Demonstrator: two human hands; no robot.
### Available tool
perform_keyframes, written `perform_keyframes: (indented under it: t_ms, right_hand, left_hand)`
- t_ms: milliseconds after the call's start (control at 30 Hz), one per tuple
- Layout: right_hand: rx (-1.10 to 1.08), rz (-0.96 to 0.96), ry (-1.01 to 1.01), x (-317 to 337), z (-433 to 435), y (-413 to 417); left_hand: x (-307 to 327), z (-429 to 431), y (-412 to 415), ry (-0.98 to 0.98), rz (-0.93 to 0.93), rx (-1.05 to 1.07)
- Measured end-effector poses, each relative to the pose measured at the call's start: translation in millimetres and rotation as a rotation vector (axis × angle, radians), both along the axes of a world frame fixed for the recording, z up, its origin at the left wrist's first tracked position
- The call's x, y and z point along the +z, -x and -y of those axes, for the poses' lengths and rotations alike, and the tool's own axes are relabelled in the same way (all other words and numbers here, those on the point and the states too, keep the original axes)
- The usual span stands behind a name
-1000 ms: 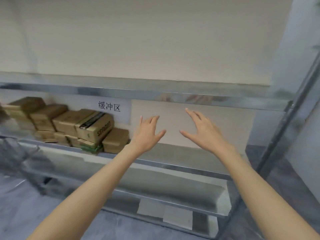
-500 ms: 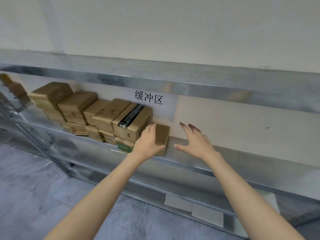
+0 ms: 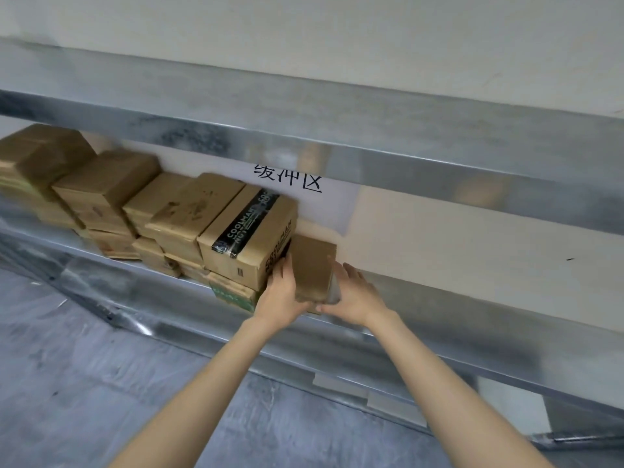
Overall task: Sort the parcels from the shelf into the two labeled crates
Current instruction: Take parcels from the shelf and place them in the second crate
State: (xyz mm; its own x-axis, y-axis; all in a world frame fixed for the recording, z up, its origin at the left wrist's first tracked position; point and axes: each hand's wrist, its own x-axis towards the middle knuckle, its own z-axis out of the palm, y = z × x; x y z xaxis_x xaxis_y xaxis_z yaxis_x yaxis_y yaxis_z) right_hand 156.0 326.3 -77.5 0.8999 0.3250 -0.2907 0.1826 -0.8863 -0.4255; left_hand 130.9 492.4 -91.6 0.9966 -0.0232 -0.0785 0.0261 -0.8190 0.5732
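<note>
Parcel (image 3: 312,268) gripped between left hand (image 3: 282,295) and right hand (image 3: 358,293), beside COOLMAN-taped box (image 3: 250,238), sign 缓冲区 (image 3: 293,180)

Soft, even indoor light, dull glare on the metal shelf (image 3: 371,153), motion blur throughout, wide-angle bending at edges

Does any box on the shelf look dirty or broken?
One box has dark smudges on top, and black tape on the next box is wrinkled in front. The small box held by the left hand and right hand looks fine.
</note>
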Motion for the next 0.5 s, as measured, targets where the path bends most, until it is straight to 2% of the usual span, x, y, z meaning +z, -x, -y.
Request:
perform_keyframes:
  t_ms: [233,500]
  right_hand:
    - [-0.022,-0.079,-0.052,-24.6,-10.0,-15.8]
    - [-0.024,-0.086,-0.158,-32.5,-3.8,-14.4]
  left_hand:
    - [-20.9,-1.1,-14.3,-0.061,0.017,0.041]
    - [-21.0,7.1,-18.4,-0.071,-0.027,0.06]
